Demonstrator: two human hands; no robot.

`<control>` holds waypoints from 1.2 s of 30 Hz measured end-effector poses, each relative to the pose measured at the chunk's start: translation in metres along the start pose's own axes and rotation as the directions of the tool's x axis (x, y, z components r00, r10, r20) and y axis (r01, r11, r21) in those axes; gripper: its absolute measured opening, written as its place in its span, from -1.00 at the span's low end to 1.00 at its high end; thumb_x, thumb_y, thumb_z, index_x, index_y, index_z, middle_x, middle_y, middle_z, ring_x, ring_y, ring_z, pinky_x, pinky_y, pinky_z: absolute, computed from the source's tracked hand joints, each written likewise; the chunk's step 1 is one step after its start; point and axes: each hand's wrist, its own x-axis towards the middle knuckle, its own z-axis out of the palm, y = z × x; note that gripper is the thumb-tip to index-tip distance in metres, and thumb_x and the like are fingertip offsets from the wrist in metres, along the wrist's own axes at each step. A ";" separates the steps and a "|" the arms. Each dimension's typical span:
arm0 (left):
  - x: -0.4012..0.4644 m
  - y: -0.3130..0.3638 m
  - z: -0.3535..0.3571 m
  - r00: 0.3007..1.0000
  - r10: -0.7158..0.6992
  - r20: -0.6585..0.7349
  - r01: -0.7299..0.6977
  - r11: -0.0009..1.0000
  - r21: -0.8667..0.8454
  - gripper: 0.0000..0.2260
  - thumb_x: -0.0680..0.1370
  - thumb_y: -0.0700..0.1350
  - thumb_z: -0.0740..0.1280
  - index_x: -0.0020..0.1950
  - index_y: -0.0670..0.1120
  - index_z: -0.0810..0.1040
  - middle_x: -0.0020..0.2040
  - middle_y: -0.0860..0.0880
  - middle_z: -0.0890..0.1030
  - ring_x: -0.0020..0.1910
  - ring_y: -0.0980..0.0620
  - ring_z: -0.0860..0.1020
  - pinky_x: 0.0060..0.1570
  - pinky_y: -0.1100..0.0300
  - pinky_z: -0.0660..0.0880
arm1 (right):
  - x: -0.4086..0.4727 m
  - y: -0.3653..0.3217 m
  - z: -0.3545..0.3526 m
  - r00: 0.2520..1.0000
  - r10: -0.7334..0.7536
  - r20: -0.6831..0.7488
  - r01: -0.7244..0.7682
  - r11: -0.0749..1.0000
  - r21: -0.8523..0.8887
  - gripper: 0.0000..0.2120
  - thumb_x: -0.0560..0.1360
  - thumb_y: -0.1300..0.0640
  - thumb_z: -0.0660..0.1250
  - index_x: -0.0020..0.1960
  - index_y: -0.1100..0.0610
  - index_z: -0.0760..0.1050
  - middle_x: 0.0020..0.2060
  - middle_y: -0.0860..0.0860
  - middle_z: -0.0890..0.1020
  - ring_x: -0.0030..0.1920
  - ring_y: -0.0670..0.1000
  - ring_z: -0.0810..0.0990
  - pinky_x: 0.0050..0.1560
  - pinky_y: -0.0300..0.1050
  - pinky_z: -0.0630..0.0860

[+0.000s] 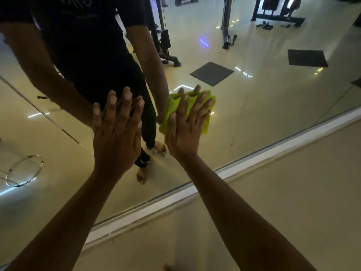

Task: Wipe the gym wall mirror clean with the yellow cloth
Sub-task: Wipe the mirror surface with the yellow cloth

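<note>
The gym wall mirror (254, 98) fills the upper part of the head view, its white lower frame (244, 163) running diagonally. My right hand (185, 130) lies flat with straight, spread fingers on the yellow cloth (172, 106), pressing it against the glass low on the mirror. My left hand (117, 133) rests flat on the bare glass just left of the cloth, fingers straight. Both hands meet their own reflections. Part of the cloth is hidden under my right palm.
In the mirror I see a person in dark clothes, bare feet (159, 148), gym machines (166, 42), two dark floor mats (212, 73) and a metal ring (23, 171). Below the frame lies beige floor (283, 192).
</note>
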 end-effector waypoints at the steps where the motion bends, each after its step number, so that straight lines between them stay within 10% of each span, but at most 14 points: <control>1: 0.000 0.002 0.001 1.000 -0.010 0.001 0.010 1.000 -0.006 -0.44 0.81 -0.01 0.19 0.79 -0.06 0.10 0.76 -0.18 0.09 0.72 -0.31 0.15 0.66 -0.35 0.13 | -0.015 0.003 0.005 0.990 -0.126 0.065 0.128 0.991 -0.025 -0.38 0.78 -0.01 0.19 0.77 0.08 0.07 0.77 0.20 -0.11 0.76 0.38 -0.20 0.72 0.48 -0.14; 5: -0.002 0.012 0.001 0.998 -0.056 -0.011 0.056 0.998 0.001 -0.44 0.81 -0.03 0.17 0.79 -0.08 0.09 0.77 -0.19 0.11 0.74 -0.28 0.09 0.66 -0.35 0.14 | -0.037 0.050 -0.003 0.867 -0.446 0.221 0.479 0.869 -0.123 -0.29 0.72 -0.06 0.39 0.76 -0.02 0.15 0.78 0.19 0.09 0.78 0.33 -0.06 0.70 0.51 -0.02; 11: -0.001 0.014 0.001 0.999 -0.051 0.006 0.051 0.999 -0.003 -0.44 0.82 0.00 0.14 0.79 -0.08 0.07 0.78 -0.18 0.05 0.76 -0.25 0.01 0.69 -0.31 0.07 | 0.029 0.014 -0.014 0.997 -0.014 -0.072 0.013 1.000 -0.015 -0.38 0.78 0.01 0.14 0.78 0.15 0.07 0.77 0.30 -0.06 0.76 0.43 -0.14 0.70 0.54 -0.13; 17: 0.000 0.015 -0.002 0.998 -0.061 0.022 0.061 0.998 -0.025 -0.44 0.81 -0.01 0.16 0.79 -0.08 0.08 0.78 -0.16 0.04 0.76 -0.23 0.01 0.69 -0.31 0.06 | -0.008 0.066 -0.021 0.752 -0.602 0.267 0.652 0.738 -0.171 -0.36 0.76 -0.11 0.27 0.78 -0.05 0.16 0.78 0.16 0.04 0.78 0.33 -0.01 0.71 0.47 -0.03; 22: -0.002 0.004 -0.007 1.000 0.002 0.023 -0.002 1.000 -0.026 -0.45 0.82 -0.03 0.15 0.78 -0.11 0.09 0.78 -0.16 0.05 0.76 -0.23 0.04 0.68 -0.32 0.11 | 0.049 0.015 -0.026 0.994 -0.052 -0.093 0.042 0.994 -0.104 -0.39 0.81 -0.07 0.06 0.77 0.18 0.13 0.75 0.35 0.02 0.75 0.46 -0.07 0.71 0.51 -0.10; 29: -0.004 -0.020 -0.025 0.998 -0.068 0.000 0.068 0.998 -0.012 -0.41 0.80 -0.04 0.19 0.78 -0.14 0.07 0.78 -0.18 0.03 0.77 -0.22 0.02 0.69 -0.31 0.06 | 0.014 0.006 -0.022 0.797 -0.553 0.243 0.590 0.799 -0.116 -0.43 0.82 -0.17 0.01 0.78 -0.03 0.09 0.77 0.18 -0.02 0.77 0.37 -0.06 0.72 0.43 -0.20; 36: 0.013 -0.053 -0.045 0.994 -0.086 -0.073 0.087 0.996 0.005 -0.43 0.81 0.01 0.17 0.79 -0.10 0.08 0.78 -0.17 0.06 0.76 -0.23 0.03 0.69 -0.32 0.06 | 0.078 -0.072 -0.026 0.979 -0.185 -0.081 0.178 0.981 -0.083 -0.39 0.79 -0.07 0.11 0.76 0.16 0.15 0.74 0.37 0.03 0.74 0.50 -0.05 0.67 0.57 -0.10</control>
